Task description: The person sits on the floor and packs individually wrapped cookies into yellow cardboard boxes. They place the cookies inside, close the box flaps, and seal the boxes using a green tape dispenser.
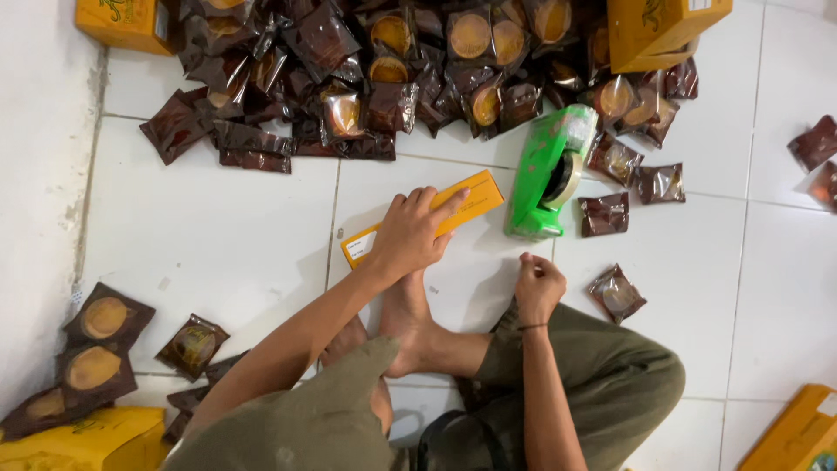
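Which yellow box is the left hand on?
The slim yellow box lying flat beside the green tape dispenser, under the left hand; other yellow boxes sit at frame edges.

Olive trousers (610,384), bare feet (405,318), thin dark wristband (532,327).
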